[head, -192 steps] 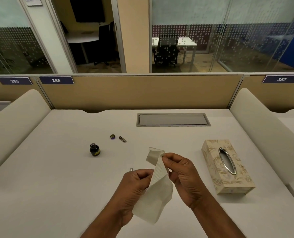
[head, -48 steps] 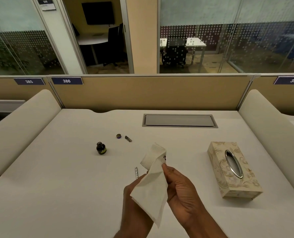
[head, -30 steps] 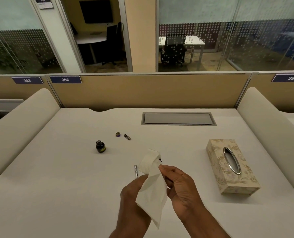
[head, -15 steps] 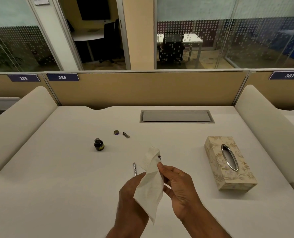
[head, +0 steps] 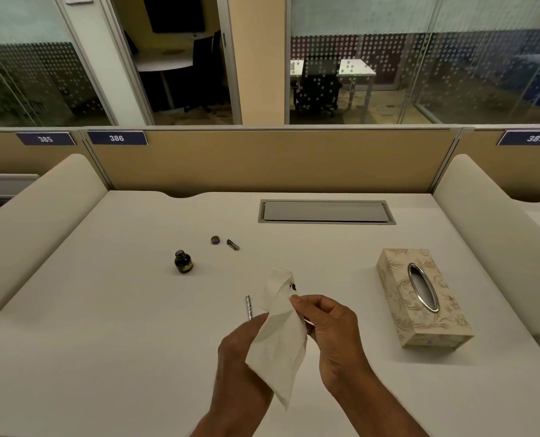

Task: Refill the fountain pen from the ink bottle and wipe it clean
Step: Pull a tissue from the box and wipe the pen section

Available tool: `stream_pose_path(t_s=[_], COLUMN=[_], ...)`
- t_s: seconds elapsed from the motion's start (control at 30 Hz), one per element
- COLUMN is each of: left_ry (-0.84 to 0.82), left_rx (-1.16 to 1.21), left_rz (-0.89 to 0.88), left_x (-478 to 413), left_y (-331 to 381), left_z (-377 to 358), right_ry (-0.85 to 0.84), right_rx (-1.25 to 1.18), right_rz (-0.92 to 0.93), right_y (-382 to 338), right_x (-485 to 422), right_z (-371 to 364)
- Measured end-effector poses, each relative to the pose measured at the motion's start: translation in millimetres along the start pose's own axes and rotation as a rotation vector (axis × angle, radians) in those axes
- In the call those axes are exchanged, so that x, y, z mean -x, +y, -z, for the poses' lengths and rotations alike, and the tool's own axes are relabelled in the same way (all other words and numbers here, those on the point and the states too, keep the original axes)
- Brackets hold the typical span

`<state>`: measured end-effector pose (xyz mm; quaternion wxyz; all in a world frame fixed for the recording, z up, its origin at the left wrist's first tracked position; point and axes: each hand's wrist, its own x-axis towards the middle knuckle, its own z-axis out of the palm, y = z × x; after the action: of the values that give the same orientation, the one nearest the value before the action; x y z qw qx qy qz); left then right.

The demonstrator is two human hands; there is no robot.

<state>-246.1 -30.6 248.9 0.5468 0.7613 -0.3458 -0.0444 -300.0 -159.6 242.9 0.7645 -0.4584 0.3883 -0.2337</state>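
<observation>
A white tissue (head: 279,335) with a dark ink spot near its top hangs between my hands over the near middle of the desk. My left hand (head: 235,348) grips it from behind and is mostly hidden by it. My right hand (head: 328,326) pinches the tissue's upper edge with thumb and fingertips. Whatever is wrapped inside the tissue is hidden. A thin silver pen barrel (head: 248,307) lies on the desk just left of the tissue. The open ink bottle (head: 182,262) stands further back on the left, with its cap (head: 215,239) and a small dark pen piece (head: 233,244) behind it.
A patterned tissue box (head: 398,279) lies on the right of the white desk (head: 104,326). A grey cable hatch (head: 325,211) sits at the back centre. Padded dividers (head: 489,222) flank the desk, and a beige partition runs along the rear.
My hands have stayed over the near middle of the desk, working the tissue. The tissue has shifted slightly in my grip and my right fingers now pinch higher up. The desk items have not moved.
</observation>
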Motion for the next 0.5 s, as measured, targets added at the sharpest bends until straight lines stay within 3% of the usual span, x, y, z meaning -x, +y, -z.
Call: stream_pose_path(t_s=[0.07, 0.17, 0.27, 0.4, 0.5], left_ry=[-0.021, -0.05, -0.112, -0.196, -0.308], left_rx=[0.046, 0.131, 0.075, 0.244, 0.339], left_rz=[0.005, 0.153, 0.266, 0.617, 0.76], left_x=[0, -1, -3, -17, -22], left_y=[6, 10, 14, 25, 24], left_z=[3, 5, 10, 26, 37], right_ry=[-0.005, -0.015, -0.059, -0.181, -0.283], right_rx=[0.006, 0.007, -0.012, -0.07, -0.098], right_rz=[0.007, 0.015, 0.019, -0.017, -0.042], right_y=[0, -1, -2, -6, -13], right_x=[0, -1, 0, -1, -2], right_z=[0, 0, 1, 5, 8])
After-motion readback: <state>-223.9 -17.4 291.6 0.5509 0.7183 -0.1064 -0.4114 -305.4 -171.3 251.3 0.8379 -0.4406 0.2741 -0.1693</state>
